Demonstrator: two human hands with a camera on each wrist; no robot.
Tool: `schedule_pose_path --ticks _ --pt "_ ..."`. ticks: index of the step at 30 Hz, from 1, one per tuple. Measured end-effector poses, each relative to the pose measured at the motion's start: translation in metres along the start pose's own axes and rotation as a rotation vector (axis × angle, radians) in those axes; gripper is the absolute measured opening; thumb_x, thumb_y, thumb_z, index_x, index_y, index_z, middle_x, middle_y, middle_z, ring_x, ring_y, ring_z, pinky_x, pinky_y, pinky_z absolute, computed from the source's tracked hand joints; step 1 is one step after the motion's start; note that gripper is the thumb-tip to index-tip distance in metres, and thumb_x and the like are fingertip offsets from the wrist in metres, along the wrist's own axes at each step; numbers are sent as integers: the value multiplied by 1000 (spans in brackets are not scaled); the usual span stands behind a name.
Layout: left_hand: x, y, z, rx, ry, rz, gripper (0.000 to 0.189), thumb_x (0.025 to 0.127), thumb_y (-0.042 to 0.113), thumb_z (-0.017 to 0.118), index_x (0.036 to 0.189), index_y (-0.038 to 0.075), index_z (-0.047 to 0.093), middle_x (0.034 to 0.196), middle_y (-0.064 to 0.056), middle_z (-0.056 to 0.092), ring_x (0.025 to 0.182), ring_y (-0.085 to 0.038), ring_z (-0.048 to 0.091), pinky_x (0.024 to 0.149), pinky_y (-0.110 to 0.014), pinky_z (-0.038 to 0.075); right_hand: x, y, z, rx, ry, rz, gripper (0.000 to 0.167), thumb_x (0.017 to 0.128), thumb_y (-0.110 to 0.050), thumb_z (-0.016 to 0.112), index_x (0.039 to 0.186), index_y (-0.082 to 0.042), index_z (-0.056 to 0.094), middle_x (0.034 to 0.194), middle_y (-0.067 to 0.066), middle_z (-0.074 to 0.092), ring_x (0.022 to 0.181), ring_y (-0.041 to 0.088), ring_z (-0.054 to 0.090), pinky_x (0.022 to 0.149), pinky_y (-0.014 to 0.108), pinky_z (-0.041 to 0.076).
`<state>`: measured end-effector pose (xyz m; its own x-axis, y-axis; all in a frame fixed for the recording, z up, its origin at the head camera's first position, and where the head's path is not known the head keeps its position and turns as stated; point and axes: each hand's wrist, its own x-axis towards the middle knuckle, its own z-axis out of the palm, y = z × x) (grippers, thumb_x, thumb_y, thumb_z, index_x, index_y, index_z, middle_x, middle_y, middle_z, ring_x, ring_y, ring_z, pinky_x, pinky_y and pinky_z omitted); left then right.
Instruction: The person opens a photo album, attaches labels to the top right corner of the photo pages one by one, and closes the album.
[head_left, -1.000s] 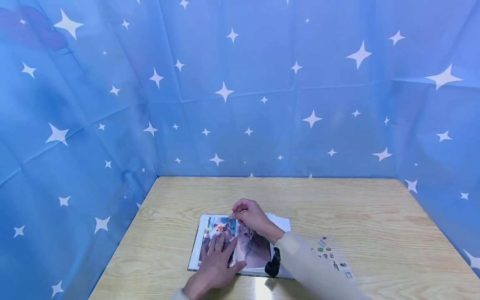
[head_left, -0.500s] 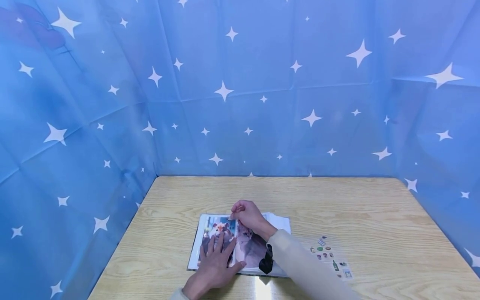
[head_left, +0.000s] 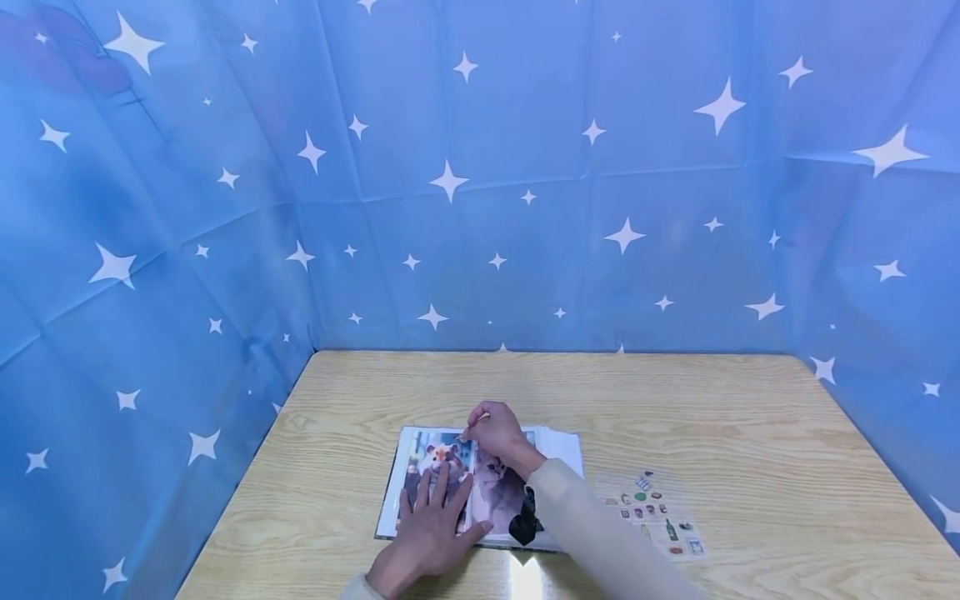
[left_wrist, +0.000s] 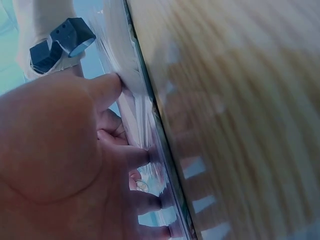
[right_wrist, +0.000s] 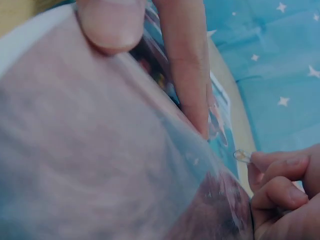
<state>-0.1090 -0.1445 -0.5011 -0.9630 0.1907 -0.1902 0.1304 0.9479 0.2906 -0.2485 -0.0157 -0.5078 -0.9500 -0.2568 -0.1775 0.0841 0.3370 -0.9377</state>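
An open photo album [head_left: 564, 454] lies near the table's front, with a hamster picture [head_left: 442, 454] on its left page and a cat picture [head_left: 498, 496] on its right. Spread across the left page, my left hand [head_left: 435, 525] presses down with fingers straight. My right hand [head_left: 497, 433] is over the top of the album, near the fold. Between its thumb and finger it pinches a small clear sticker [right_wrist: 242, 156], seen best in the right wrist view. The sticker's print is too small to tell. My left fingers [right_wrist: 187, 65] hold the glossy page there.
A clear sheet of small food stickers [head_left: 670, 529] lies right of the album, partly behind my right sleeve [head_left: 600, 525]. A black wrist camera [head_left: 525, 525] hangs over the right page. Blue starry curtains [head_left: 525, 250] stand around the wooden table [head_left: 360, 392].
My right forearm and its wrist camera have swung a little to the left, showing more of the sticker sheet. The right fingertips stay near the hamster picture's top. My left hand has not moved.
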Motion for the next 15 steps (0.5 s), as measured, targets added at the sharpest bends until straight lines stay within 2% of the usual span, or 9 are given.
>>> schedule_pose_path --ticks 3,9,15 --pt "0 -1 1 29 -15 -8 78 94 70 40 155 22 34 163 -19 20 147 -48 18 109 -76 16 0 0 1 -24 8 0 11 85 -3 72 89 -3 62 81 12 69 49 13 42 43 26 37" --pt "1 -1 3 49 -3 -7 78 94 70 39 155 23 34 163 -19 19 147 -47 17 111 -74 15 1 2 1 -67 32 9 12 84 -3 73 86 -6 61 76 8 67 51 14 47 45 27 39" --pt "0 -1 5 60 2 -15 78 94 71 38 155 24 34 163 -18 19 148 -46 17 111 -74 15 1 3 3 -83 42 -20 14 82 -2 74 85 -6 61 77 5 67 54 15 49 46 27 40"
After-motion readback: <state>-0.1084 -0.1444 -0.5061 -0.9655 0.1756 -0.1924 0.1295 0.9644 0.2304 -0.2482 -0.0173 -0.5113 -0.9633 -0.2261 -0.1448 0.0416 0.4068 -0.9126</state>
